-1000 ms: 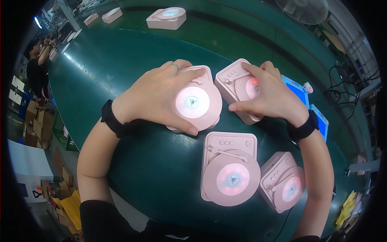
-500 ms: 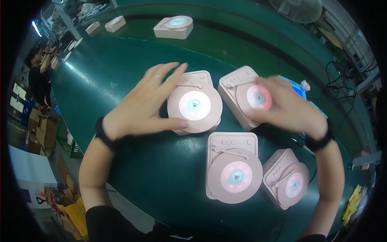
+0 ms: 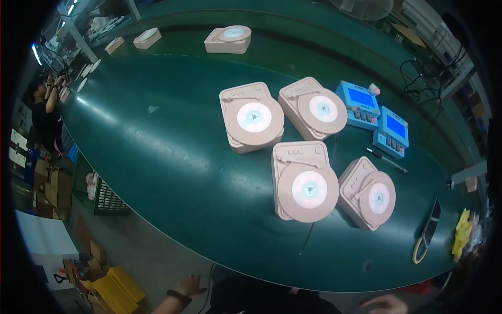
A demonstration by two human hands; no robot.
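4 pink players lie on the green table (image 3: 172, 183), discs up, each disc's centre glowing pale. The left player (image 3: 254, 136) sits beside the far player (image 3: 321, 118), with a narrow gap between them at the far end. The near player (image 3: 308, 201) lies just beyond the left player's near right corner; whether they touch, I cannot tell. The right player (image 3: 368, 196), tilted in its heading, is just beside the near player.

The left hand (image 3: 191, 286) is off the table, below its near edge, fingers loosely extended, with nothing seen in its hold. The right hand (image 3: 388, 303), farther right past the same edge, is partly cut off by the lower border; its fingers point left, and I cannot tell how far open it is or whether it has hold of anything. Each hand is well apart from the 4 players.

Right of the far player stand 2 blue devices (image 3: 394, 125), with a pen (image 3: 386, 160) near them. At the table's right end lies a black tool (image 3: 432, 225) with a yellow loop. At the far left, a co-worker (image 3: 46, 118) stands by the table.
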